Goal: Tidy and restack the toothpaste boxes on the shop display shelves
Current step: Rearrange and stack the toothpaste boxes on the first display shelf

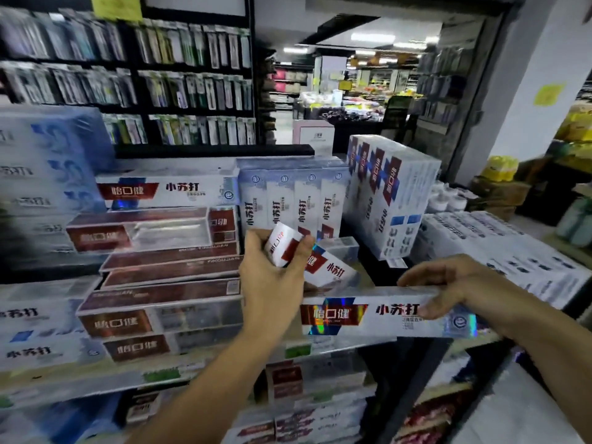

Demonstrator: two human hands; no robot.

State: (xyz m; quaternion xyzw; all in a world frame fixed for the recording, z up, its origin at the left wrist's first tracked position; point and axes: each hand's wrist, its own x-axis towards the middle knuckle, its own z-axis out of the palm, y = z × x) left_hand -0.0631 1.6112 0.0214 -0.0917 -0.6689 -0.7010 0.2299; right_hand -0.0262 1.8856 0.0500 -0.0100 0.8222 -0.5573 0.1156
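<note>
The left hand [272, 270] grips a tilted white toothpaste box [323, 267] – fingers wrapped around it – while the right hand [448, 286] clasps a long box [368, 315] lying along the shelf [160, 376] front.

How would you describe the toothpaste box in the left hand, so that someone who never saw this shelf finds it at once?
Start at the row of four white boxes standing upright in the middle of the shelf. Just below them, the left hand grips a white box with a red patch by its end. Unlike the flat dark red boxes stacked to the left, it is tilted, pointing down to the right.
</note>
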